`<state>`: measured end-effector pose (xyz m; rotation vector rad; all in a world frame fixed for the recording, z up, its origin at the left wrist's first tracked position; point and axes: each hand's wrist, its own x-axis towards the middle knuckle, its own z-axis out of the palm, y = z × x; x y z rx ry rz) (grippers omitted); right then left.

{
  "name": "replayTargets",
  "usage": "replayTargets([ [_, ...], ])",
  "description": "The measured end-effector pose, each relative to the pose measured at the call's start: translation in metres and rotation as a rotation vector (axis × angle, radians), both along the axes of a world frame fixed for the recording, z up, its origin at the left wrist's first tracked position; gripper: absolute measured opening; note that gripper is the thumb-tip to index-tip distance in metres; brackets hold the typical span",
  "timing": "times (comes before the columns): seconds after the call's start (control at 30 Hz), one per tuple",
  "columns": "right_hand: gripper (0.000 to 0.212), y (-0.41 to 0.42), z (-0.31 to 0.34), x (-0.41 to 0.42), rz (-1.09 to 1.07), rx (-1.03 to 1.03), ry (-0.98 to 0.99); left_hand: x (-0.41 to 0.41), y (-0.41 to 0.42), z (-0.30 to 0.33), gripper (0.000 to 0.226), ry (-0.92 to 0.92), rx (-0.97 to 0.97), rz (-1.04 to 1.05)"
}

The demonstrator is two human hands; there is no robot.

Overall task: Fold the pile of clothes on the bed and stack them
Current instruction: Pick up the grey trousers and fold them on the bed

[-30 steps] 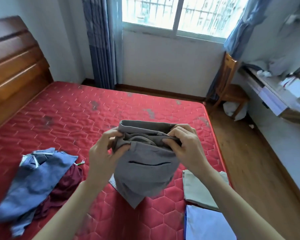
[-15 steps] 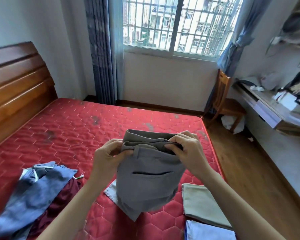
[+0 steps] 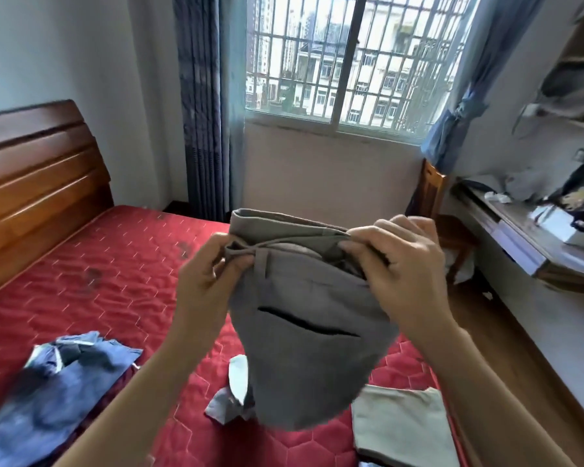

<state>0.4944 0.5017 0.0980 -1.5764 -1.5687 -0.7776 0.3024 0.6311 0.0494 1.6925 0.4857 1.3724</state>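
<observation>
1. Two hands, left hand (image 3: 206, 281) and right hand (image 3: 402, 271), pinch the waistband of the grey trousers (image 3: 304, 338), held above the bed (image 3: 81, 281).
2. Each grip is clamped on cloth.
3. Risk: uneven pinches could skew the fold or drop the trousers onto the beige folded cloth (image 3: 402, 423).

grey trousers (image 3: 304, 332) raised higher off the bed, both hands lifted, hem now clear of mattress
</observation>
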Motion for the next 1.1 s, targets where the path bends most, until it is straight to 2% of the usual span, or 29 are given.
replayTargets([
  [0.07, 0.025, -0.004, -0.024, -0.001, 0.014, -0.102, 0.154, 0.001, -0.004, -0.006, 0.003, 0.095, 0.013, -0.029],
  [0.13, 0.027, -0.014, -0.055, 0.003, 0.003, -0.212, 0.223, 0.002, -0.017, -0.032, 0.020, 0.191, -0.092, -0.047],
  [0.2, 0.027, -0.018, -0.059, 0.009, 0.009, -0.201, 0.228, 0.002, -0.026, -0.043, 0.028, 0.181, -0.121, -0.012],
  [0.3, 0.026, -0.019, -0.049, 0.010, 0.039, -0.147, 0.299, 0.004, -0.022, -0.031, 0.005, 0.148, -0.080, -0.029],
  [0.4, 0.025, -0.018, -0.050, 0.006, 0.034, -0.112, 0.338, 0.006, -0.014, -0.016, 0.015, 0.123, -0.065, -0.097],
  [0.57, 0.020, -0.016, -0.042, 0.012, 0.116, -0.073, 0.359, 0.011, -0.003, 0.014, 0.010, 0.133, 0.105, -0.148],
  [0.67, 0.019, -0.015, -0.032, 0.015, 0.127, -0.045, 0.388, 0.014, 0.001, 0.029, 0.003, 0.120, 0.240, -0.106],
  [0.8, 0.008, -0.017, -0.019, 0.024, 0.137, -0.117, 0.530, 0.019, 0.000, 0.040, 0.003, 0.087, 0.237, -0.054],
  [0.83, 0.011, -0.020, -0.018, 0.026, 0.152, -0.177, 0.552, 0.020, -0.002, 0.040, 0.003, 0.100, 0.242, -0.039],
  [0.93, 0.039, -0.034, -0.016, 0.027, 0.221, -0.325, 0.591, 0.020, -0.005, 0.039, 0.006, 0.116, 0.269, 0.044],
  [1.0, 0.048, -0.039, -0.015, 0.026, 0.218, -0.406, 0.563, 0.021, -0.005, 0.046, 0.009, 0.103, 0.302, 0.112],
  [1.1, 0.049, -0.035, -0.008, 0.027, 0.121, -0.328, 0.439, 0.028, -0.004, 0.065, 0.008, 0.109, 0.376, 0.180],
])
